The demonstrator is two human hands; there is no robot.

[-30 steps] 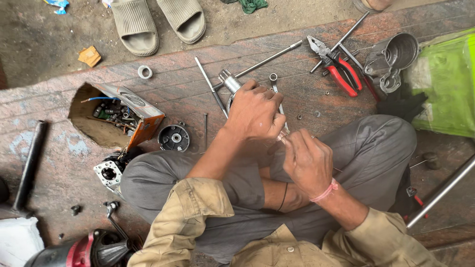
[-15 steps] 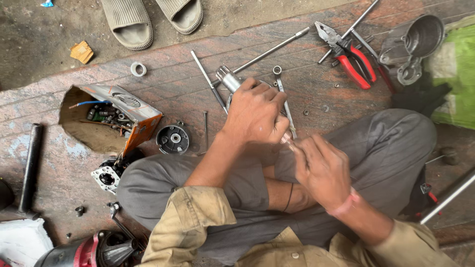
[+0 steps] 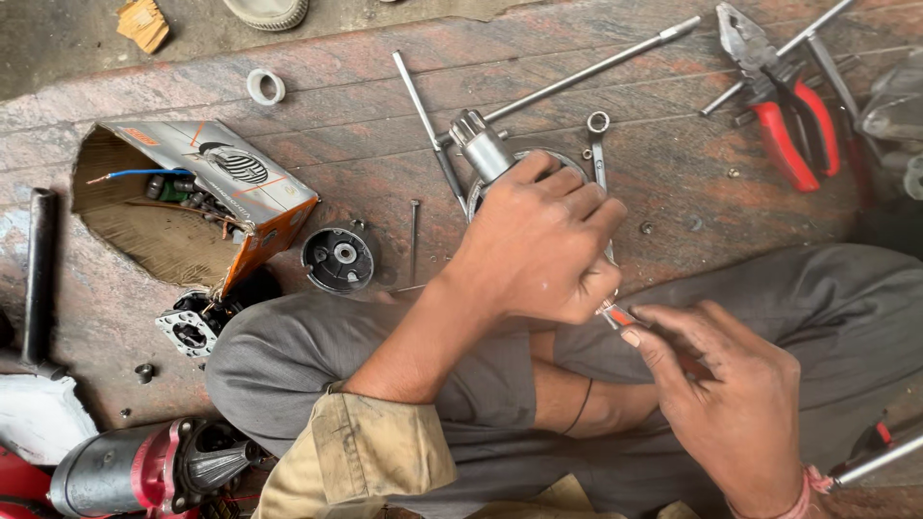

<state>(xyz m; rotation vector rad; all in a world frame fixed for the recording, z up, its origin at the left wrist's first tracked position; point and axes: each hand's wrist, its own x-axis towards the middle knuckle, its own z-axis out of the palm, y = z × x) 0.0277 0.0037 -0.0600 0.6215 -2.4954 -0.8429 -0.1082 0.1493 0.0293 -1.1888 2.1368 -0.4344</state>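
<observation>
Two hands at work: left hand (image 3: 543,245) clamps over the round metal motor part (image 3: 486,154) lying on the floor, right hand (image 3: 726,394) pinches a small red-tipped tool (image 3: 615,314) just beside it, pliers (image 3: 784,106) well apart.

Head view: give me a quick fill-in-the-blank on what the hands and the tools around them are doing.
1. The left hand presses down on a round ____ part.
2. The right hand pinches a small tool with an ____ tip.
3. The pliers have ____ handles.
4. The torn cardboard box lies on its ____.

Missing words: metal; orange; red; side
</observation>
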